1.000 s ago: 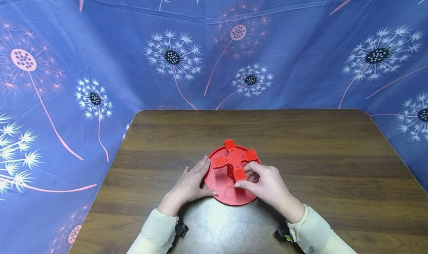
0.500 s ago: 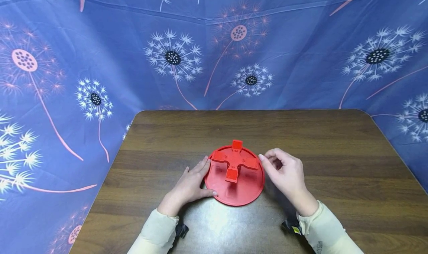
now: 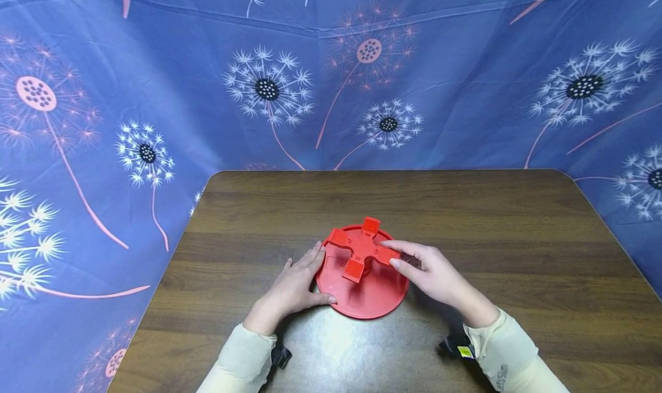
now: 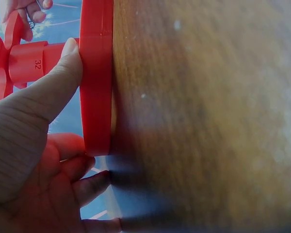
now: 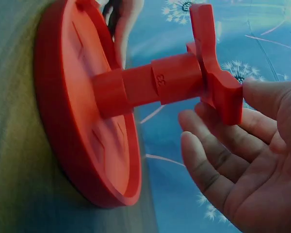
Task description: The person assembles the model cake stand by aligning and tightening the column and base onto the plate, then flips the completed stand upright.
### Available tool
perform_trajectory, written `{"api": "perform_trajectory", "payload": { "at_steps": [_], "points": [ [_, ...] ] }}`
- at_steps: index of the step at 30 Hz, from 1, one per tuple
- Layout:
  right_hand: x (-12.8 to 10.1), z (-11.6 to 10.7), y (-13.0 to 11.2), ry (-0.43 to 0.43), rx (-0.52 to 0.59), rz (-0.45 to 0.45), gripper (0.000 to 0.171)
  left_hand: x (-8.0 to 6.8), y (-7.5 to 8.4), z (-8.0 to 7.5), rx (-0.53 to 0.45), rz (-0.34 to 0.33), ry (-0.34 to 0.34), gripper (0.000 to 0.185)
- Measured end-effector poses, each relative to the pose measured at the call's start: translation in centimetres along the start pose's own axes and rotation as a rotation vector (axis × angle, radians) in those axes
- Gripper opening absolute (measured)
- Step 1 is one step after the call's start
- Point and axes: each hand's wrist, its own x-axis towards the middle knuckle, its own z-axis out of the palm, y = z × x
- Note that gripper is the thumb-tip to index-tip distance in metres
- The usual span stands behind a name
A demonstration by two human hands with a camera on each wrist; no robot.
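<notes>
Disc (image 3: 362,292) rim: left hand (image 3: 295,286) steadies | right hand (image 3: 434,275) at cross (image 3: 360,248) arm

The round base (image 3: 362,292) and the cross-shaped knob (image 3: 360,246) standing on it are the same bright red. The table (image 3: 465,220) is dark brown wood grain. The backdrop cloth (image 3: 207,65) is blue, printed with white and pink dandelion heads, and both sleeves (image 3: 243,361) are cream.

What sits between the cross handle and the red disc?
A stepped red post marked 33 joins the cross handle to the red disc; the right wrist view shows it best.
</notes>
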Motion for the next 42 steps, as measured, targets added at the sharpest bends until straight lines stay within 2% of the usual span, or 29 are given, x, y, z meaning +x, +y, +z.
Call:
{"api": "perform_trajectory", "payload": {
  "at_steps": [4,7,10,15,17,20,24,29,31,35,37,40,42],
  "points": [
    [-0.2,1.1,-0.2,0.052,-0.006,-0.053,0.037,-0.1,0.1,-0.1,0.003,-0.003,-0.002,0.104],
    [-0.3,2.2,-0.6,0.109,-0.060,-0.061,0.035,-0.1,0.1,-0.2,0.006,-0.002,-0.004,0.104],
    [-0.3,3.3,-1.2,0.177,-0.182,-0.076,0.035,-0.1,0.1,-0.2,0.008,-0.002,-0.002,0.104],
    [-0.2,5.1,-2.0,0.302,-0.439,-0.173,0.041,-0.2,0.0,-0.2,0.007,-0.009,-0.006,0.105],
    [-0.2,5.6,-2.1,0.335,-0.496,-0.203,0.042,-0.2,0.0,-0.2,0.006,-0.013,-0.008,0.106],
    [-0.3,5.8,-2.2,0.351,-0.523,-0.224,0.041,-0.2,0.0,-0.1,0.002,-0.012,-0.010,0.106],
    [-0.6,5.1,-2.4,0.356,-0.494,-0.242,0.032,-0.2,-0.1,-0.1,-0.002,-0.010,-0.011,0.106],
    [-0.8,3.2,-2.5,0.412,-0.419,-0.302,0.014,-0.1,-0.2,0.0,-0.001,-0.006,-0.001,0.105],
    [-0.7,2.4,-2.3,0.450,-0.386,-0.309,0.013,0.0,-0.2,0.1,0.002,-0.005,-0.001,0.105],
    [-0.4,1.3,-1.7,0.477,-0.359,-0.250,0.020,0.0,-0.1,0.0,0.001,-0.005,-0.006,0.105],
    [-0.2,0.9,-1.4,0.430,-0.344,-0.201,0.027,0.0,-0.1,0.0,-0.004,-0.003,-0.006,0.105],
    [0.1,0.6,-0.9,0.294,-0.292,-0.129,0.035,0.0,0.0,-0.1,-0.009,0.000,-0.004,0.104],
    [0.1,0.5,-0.6,0.196,-0.220,-0.077,0.036,0.0,0.0,-0.1,-0.010,0.000,-0.004,0.104]
  ]
}}
